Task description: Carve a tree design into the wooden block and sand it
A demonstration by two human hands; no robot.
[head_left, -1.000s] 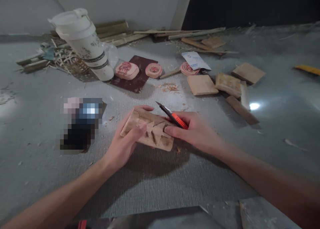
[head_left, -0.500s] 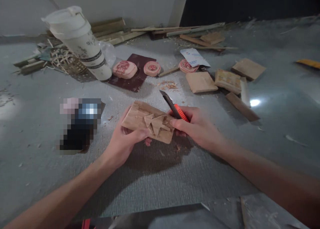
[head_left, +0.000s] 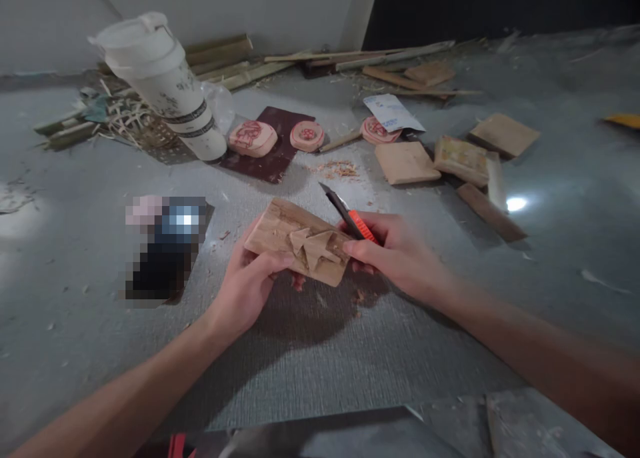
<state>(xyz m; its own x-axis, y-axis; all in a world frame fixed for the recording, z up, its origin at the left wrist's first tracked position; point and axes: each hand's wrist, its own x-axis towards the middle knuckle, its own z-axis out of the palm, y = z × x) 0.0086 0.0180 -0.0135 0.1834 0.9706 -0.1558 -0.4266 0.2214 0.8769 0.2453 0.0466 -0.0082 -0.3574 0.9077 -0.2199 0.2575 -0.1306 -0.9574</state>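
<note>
left hand (head_left: 250, 278): bare, slender thumb, nails too blurred to tell | left forearm (head_left: 145, 378): bare as far as visible, tapers to a narrow wrist | right hand (head_left: 387, 251): bare, rounded thumb tip | right forearm (head_left: 510, 341): bare as far as visible, widens away from the wrist

A tall white lidded cup (head_left: 155, 78), a dark red sheet (head_left: 284, 155) beside it, bamboo pieces (head_left: 223, 49) lying behind, a yellow object (head_left: 625, 121) at right edge.

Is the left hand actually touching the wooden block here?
Touching. The head view shows the left hand gripping the wooden block at its left end, with the thumb lying on its face.
</note>
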